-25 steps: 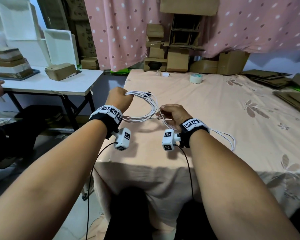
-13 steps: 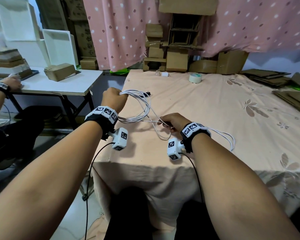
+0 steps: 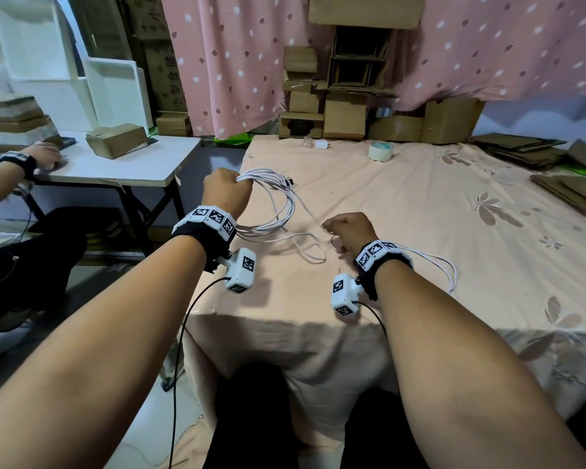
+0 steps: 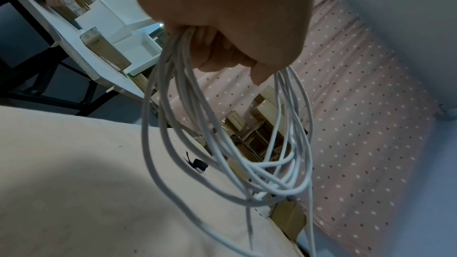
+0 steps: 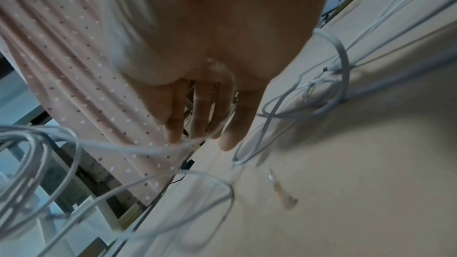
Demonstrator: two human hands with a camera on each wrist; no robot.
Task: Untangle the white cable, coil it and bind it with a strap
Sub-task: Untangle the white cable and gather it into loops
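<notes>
Far left, a second person's hand [image 3: 44, 155] w/ a marker wristband rests on the small white table [image 3: 132, 164], beside a brown cardboard box [image 3: 117, 140]; the rest of that person is cut off by the frame edge. Tall cartons behind carry dark print, too blurred to read.

The left hand [image 3: 225, 192] is raised over the near-left corner of the peach floral cloth-covered table [image 3: 420, 231], fingers [image 4: 222, 54] curled tight round a bundle of loops of the thin white cable [image 3: 278, 211]. The loops hang from the fist, not bound. Wristbands show black-and-white square marker codes only, no readable text.

From the coil a single strand runs right to the right hand [image 3: 351, 230], low over the cloth. In the right wrist view its fingers [image 5: 205, 110] are fairly straight, tips meeting the strand; motion blur, so cannot tell if it is pinched or just touched. More slack cable lies looped on the cloth under and right of that wrist.

A small black strap [image 4: 197, 164] lies on the cloth just beyond the coil, partly hidden by the loops. Farther back: a white charger plug [image 3: 320, 144], then a roll of pale tape [image 3: 380, 152], label not legible. Stacked cardboard boxes [image 3: 342, 106] stand before the pink spotted curtain [image 3: 237, 62].
</notes>
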